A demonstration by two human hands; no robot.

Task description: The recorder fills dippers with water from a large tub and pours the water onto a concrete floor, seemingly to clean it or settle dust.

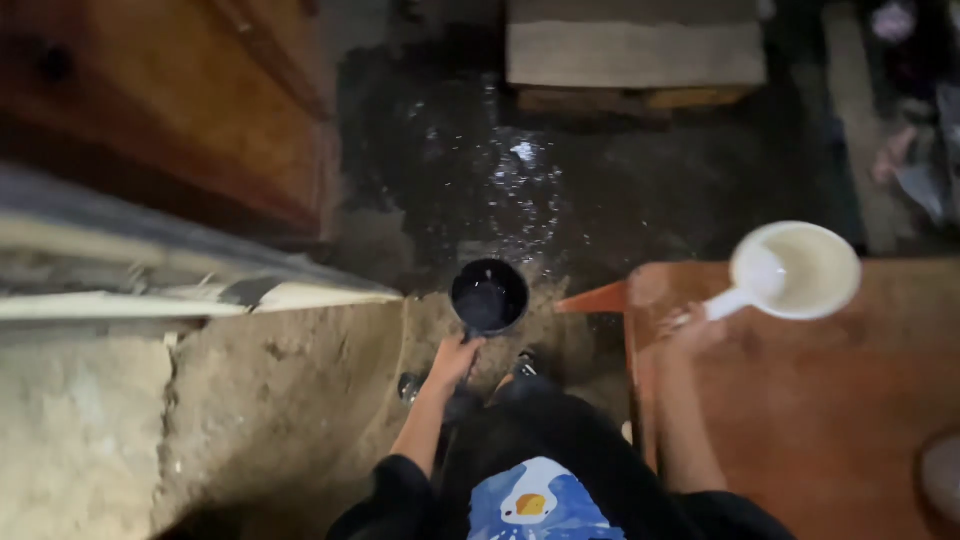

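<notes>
Left hand: the left hand [455,358] reaches forward and low in the middle of the scene, its fingers wrapped around the handle of a small dark pot [489,296].
Dark pot: round, black inside, held out over the wet floor [520,170], just beyond the person's feet; whether anything is in it cannot be told.
Right hand: the right hand [690,330] is raised at the right, its fingers closed on the handle of a white ladle [796,271]; the picture is blurred there, so the exact grip cannot be told.
White ladle: a wide, round, pale scoop with a short handle, bowl facing up, held above the far left corner of the reddish-brown surface [820,400].
Reddish-brown surface: fills the near right of the scene, beside the person's right arm.
Floor: dark and shining with water in the far middle.
Left side: a rough concrete wall [200,420] runs along the near left, with a wooden panel [190,120] beyond it.
Far side: a grey block [635,50] stands at the far edge of the wet floor.
Clothing: dark sleeves and a blue garment [530,505] with a white and orange figure show at the near edge.
</notes>
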